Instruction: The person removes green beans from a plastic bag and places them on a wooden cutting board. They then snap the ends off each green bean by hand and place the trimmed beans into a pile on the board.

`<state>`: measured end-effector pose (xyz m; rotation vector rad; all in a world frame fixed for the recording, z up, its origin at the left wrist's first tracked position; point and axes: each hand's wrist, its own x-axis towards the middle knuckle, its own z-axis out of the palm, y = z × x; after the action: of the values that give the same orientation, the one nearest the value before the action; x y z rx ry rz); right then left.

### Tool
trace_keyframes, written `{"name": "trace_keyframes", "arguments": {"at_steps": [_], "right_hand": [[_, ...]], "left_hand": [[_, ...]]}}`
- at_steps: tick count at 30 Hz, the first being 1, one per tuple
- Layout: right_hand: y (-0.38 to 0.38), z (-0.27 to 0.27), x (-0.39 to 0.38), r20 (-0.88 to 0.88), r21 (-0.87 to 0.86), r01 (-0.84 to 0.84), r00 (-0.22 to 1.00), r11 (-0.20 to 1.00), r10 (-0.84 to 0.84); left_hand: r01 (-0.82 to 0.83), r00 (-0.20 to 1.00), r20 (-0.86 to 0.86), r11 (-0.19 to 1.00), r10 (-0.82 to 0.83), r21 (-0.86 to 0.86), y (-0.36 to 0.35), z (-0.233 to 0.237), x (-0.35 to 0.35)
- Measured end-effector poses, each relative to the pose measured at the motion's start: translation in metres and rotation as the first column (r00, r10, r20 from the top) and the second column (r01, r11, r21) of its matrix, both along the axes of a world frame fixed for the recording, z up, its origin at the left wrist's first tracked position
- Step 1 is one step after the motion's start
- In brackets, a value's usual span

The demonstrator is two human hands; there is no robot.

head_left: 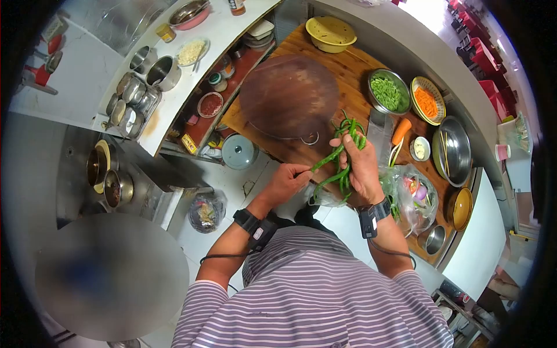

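A bunch of long green peppers (pixel 342 165) is gripped in my right hand (pixel 364 165), with stems and tips sticking out above and below the fingers. My left hand (pixel 288 184) pinches the end of one long pepper from that bunch, its fingertips pressed together. Both hands are over the front edge of the wooden table (pixel 293 152). Just beyond them lies a round, dark wooden chopping board (pixel 289 95). A cleaver blade (pixel 380 134) rests to the right of my right hand, near a carrot (pixel 401 131).
Along the right stand a bowl of cut green pieces (pixel 387 91), a basket of carrot strips (pixel 427 102), a steel basin with chopsticks (pixel 451 152) and a plastic bag of vegetables (pixel 414 194). A yellow basin (pixel 331 33) sits at the back. On the floor is a bagged bin (pixel 206 211).
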<state>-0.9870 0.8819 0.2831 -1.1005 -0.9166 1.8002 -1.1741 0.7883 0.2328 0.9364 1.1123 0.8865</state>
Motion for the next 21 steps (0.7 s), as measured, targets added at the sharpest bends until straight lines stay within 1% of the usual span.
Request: {"name": "trace_keyframes", "arguments": {"at_steps": [1, 2, 3, 4, 6, 7, 9, 10, 12, 13, 15, 16, 17, 19, 20, 21], "right_hand": [[-0.003, 0.001, -0.006, -0.006, 0.018, -0.003, 1.000, 1.000, 0.003], [-0.007, 0.001, -0.014, -0.011, 0.037, -0.007, 1.000, 0.999, 0.008], [-0.011, 0.003, -0.022, -0.004, 0.040, -0.016, 1.000, 0.999, 0.016], [-0.016, 0.005, -0.031, 0.026, 0.054, -0.021, 0.999, 0.998, 0.019], [-0.028, 0.008, -0.054, 0.060, 0.068, -0.048, 0.997, 0.997, 0.044], [-0.037, 0.008, -0.066, 0.066, 0.083, -0.054, 0.997, 0.995, 0.049], [-0.053, 0.006, -0.093, 0.075, 0.098, -0.090, 0.994, 0.991, 0.083], [-0.061, 0.004, -0.106, 0.110, 0.145, -0.106, 0.990, 0.984, 0.090], [-0.080, 0.005, -0.138, 0.168, 0.226, -0.133, 0.981, 0.965, 0.096], [-0.087, 0.007, -0.154, 0.175, 0.220, -0.155, 0.978, 0.963, 0.117], [-0.099, 0.007, -0.180, 0.151, 0.152, -0.147, 0.981, 0.977, 0.124], [-0.104, 0.004, -0.193, 0.144, 0.113, -0.147, 0.981, 0.983, 0.130], [-0.109, 0.004, -0.205, 0.151, 0.109, -0.161, 0.978, 0.981, 0.144], [-0.118, 0.002, -0.225, 0.102, -0.080, -0.187, 0.975, 0.979, 0.195], [-0.122, -0.002, -0.234, 0.089, -0.138, -0.200, 0.973, 0.970, 0.213], [-0.126, -0.007, -0.243, 0.093, -0.150, -0.206, 0.971, 0.967, 0.221]], "left_hand": [[-0.005, 1.000, 0.006, 1.000, 0.005, 0.004, -0.004, -0.001, -0.004], [-0.042, 0.999, -0.033, 0.998, 0.044, 0.041, -0.007, -0.003, -0.009], [-0.080, 0.994, -0.070, 0.994, 0.086, 0.079, -0.012, -0.006, -0.015], [-0.093, 0.993, -0.063, 0.992, 0.099, 0.083, -0.017, -0.011, -0.021], [-0.140, 0.924, -0.291, 0.929, 0.247, 0.344, -0.030, -0.017, -0.037], [-0.162, 0.920, -0.287, 0.926, 0.266, 0.340, -0.039, -0.016, -0.048], [-0.171, 0.914, -0.332, 0.963, 0.233, 0.206, -0.058, -0.013, -0.071], [-0.197, 0.909, -0.329, 0.959, 0.256, 0.204, -0.068, -0.016, -0.082], [-0.293, 0.897, -0.238, 0.904, 0.373, 0.312, -0.091, -0.019, -0.100], [-0.314, 0.891, -0.233, 0.899, 0.390, 0.305, -0.101, -0.019, -0.112], [-0.248, 0.884, -0.294, 0.897, 0.364, 0.367, -0.121, -0.017, -0.136], [-0.262, 0.878, -0.271, 0.870, 0.394, 0.416, -0.131, -0.015, -0.147], [-0.277, 0.875, -0.266, 0.868, 0.405, 0.412, -0.140, -0.015, -0.158], [-0.223, 0.890, -0.253, 0.847, 0.378, 0.482, -0.158, -0.015, -0.180], [-0.206, 0.894, -0.259, 0.848, 0.366, 0.488, -0.166, -0.014, -0.189], [-0.215, 0.893, -0.257, 0.852, 0.369, 0.478, -0.175, -0.013, -0.198]]}}
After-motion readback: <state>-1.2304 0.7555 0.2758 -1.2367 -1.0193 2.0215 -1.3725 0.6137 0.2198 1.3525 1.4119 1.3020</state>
